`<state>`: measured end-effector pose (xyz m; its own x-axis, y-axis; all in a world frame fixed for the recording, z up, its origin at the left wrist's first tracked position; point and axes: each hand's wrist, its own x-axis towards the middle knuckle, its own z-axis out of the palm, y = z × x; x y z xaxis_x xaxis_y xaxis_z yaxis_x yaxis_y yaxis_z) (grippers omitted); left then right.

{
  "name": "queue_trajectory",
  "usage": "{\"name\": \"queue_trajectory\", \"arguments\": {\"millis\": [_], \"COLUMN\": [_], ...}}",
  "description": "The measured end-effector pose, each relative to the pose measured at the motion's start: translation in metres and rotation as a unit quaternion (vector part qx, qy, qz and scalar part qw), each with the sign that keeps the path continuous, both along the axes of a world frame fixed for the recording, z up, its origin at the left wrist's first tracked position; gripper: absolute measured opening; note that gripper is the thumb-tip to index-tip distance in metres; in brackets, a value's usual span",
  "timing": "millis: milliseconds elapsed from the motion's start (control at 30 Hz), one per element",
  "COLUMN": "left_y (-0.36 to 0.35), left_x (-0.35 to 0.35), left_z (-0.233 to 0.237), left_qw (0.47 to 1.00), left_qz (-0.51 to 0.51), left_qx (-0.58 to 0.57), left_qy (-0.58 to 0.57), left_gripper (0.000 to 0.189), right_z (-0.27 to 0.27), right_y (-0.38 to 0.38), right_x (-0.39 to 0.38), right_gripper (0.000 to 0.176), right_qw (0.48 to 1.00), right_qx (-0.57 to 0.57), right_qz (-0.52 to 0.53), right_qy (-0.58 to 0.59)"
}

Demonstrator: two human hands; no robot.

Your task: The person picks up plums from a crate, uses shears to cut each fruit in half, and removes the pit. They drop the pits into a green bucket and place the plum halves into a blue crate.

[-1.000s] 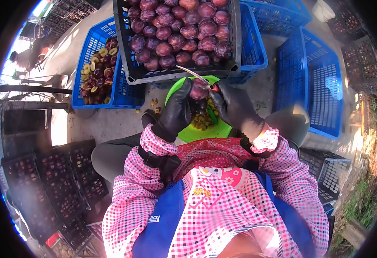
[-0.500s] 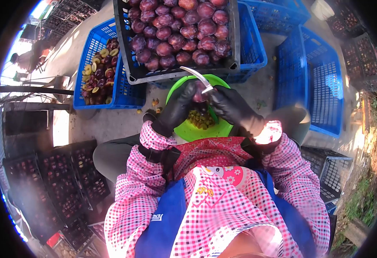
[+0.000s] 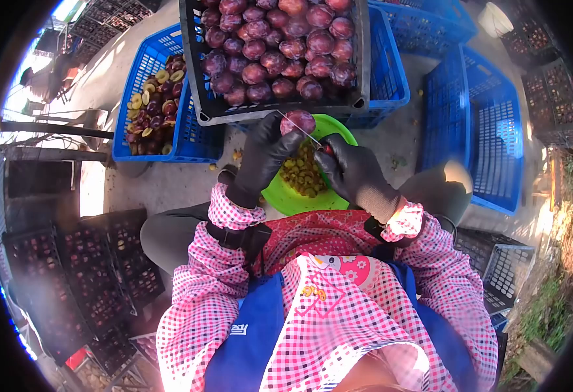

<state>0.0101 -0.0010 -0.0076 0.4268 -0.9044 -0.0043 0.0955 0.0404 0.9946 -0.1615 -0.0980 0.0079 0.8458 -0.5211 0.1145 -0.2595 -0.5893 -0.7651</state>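
black crate [image 3: 283, 114]: whole plums [image 3: 273, 62], beyond green basin [image 3: 289, 200]
blue crate [image 3: 200, 136]: cut plums [image 3: 159, 108], beyond basin to its left
green basin: yellowish pieces [image 3: 303, 176] inside
left hand [image 3: 267, 149]: mine, gloved, gripping held plum [image 3: 297, 122]
right hand [image 3: 353, 171]: mine, gloved, closed on knife [image 3: 307, 135], near left
knife: blade crossing held plum
held plum: over basin's far side

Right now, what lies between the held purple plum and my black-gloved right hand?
The head view shows a thin silvery knife blade between plum and right hand.
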Motion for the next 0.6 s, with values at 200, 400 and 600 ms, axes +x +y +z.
{"name": "queue_trajectory", "arguments": {"millis": [200,400,600], "left_y": [0.001,0.004,-0.001], "left_x": [0.002,0.002,-0.008], "left_z": [0.002,0.001,0.019], "left_qw": [0.999,0.998,0.998], "left_qz": [-0.01,-0.03,-0.037], "left_qx": [0.035,0.047,0.043], "left_qy": [0.017,0.022,-0.003], "left_gripper": [0.03,0.032,0.037], "right_z": [-0.003,-0.006,-0.028], "right_y": [0.002,0.002,0.001], "right_x": [0.001,0.003,0.005], "right_gripper": [0.026,0.026,0.025], "right_qw": [1.0,0.998,0.999], "right_qx": [-0.02,-0.045,-0.025], "right_qz": [-0.004,-0.002,0.007], "right_qy": [0.012,0.046,-0.02]}}
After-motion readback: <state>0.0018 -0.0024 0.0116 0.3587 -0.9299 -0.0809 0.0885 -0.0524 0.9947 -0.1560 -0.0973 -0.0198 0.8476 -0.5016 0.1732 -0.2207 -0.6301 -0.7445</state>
